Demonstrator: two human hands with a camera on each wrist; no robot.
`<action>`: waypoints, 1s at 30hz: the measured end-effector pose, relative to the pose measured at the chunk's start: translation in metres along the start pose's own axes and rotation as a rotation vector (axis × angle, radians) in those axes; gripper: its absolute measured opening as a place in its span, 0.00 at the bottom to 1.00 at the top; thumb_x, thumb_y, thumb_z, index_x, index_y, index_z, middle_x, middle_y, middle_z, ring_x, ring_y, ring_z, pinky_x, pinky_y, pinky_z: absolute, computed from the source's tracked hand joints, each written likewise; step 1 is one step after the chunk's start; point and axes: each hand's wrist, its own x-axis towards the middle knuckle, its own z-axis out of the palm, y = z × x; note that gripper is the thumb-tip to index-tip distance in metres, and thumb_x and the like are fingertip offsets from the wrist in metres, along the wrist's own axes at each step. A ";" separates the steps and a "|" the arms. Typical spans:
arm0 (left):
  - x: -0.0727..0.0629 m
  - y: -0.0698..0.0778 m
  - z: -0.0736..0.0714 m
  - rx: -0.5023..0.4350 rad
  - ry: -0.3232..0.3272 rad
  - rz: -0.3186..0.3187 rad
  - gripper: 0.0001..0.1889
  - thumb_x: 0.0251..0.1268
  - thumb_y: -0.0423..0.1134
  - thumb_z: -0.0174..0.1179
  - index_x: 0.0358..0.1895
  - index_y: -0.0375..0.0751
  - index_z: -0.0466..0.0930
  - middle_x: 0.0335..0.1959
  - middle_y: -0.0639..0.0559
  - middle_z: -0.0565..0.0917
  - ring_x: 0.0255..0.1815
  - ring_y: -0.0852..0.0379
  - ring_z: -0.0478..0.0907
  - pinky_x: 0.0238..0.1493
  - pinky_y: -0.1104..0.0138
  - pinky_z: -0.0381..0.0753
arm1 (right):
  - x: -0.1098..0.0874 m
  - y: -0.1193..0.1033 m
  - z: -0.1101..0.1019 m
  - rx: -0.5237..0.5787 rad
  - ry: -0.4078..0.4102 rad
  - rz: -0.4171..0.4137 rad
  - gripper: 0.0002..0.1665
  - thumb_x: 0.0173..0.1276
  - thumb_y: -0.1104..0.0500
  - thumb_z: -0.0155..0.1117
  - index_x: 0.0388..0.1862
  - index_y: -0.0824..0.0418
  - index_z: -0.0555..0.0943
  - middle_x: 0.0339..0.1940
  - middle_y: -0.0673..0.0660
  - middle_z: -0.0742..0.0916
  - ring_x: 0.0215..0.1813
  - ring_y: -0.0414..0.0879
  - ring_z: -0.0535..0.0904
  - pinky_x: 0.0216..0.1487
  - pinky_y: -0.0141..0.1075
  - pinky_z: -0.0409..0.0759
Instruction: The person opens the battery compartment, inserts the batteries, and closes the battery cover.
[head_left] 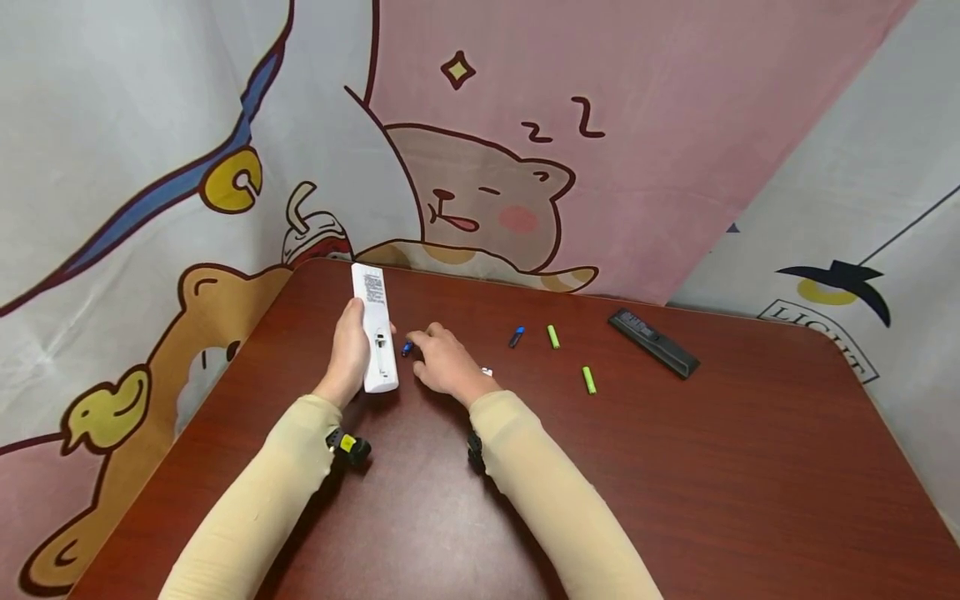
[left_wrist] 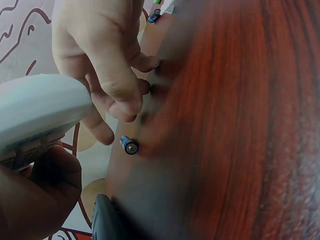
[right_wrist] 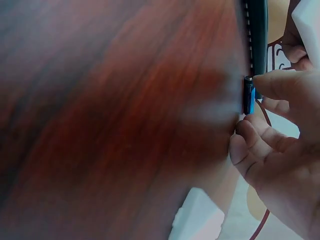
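Observation:
My left hand [head_left: 348, 346] grips a white remote control [head_left: 372, 292], its back facing me and its battery compartment uncovered. Just right of the remote, a blue battery [head_left: 407, 347] lies on the table. My right hand [head_left: 447, 364] reaches over beside this battery with fingers loosely bent. In the left wrist view, a gap shows between those fingers and the battery [left_wrist: 130, 145]. From the right wrist, the index fingertip appears close to the battery [right_wrist: 249, 95]; contact is hard to tell. A small white piece [right_wrist: 197, 216] lies near the right wrist.
Another blue battery [head_left: 517, 337] and two green batteries [head_left: 552, 337] [head_left: 588, 380] lie to the right on the brown table [head_left: 712, 467]. A black remote control [head_left: 654, 342] rests farther right. A long dark object [right_wrist: 257, 37] lies beyond the nearer battery.

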 end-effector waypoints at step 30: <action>0.001 -0.001 -0.002 -0.011 0.004 -0.007 0.26 0.87 0.49 0.24 0.68 0.36 0.63 0.28 0.52 0.77 0.25 0.61 0.74 0.28 0.69 0.74 | 0.005 -0.003 0.001 -0.124 0.023 0.002 0.07 0.71 0.67 0.62 0.45 0.61 0.83 0.44 0.61 0.81 0.48 0.56 0.82 0.46 0.43 0.83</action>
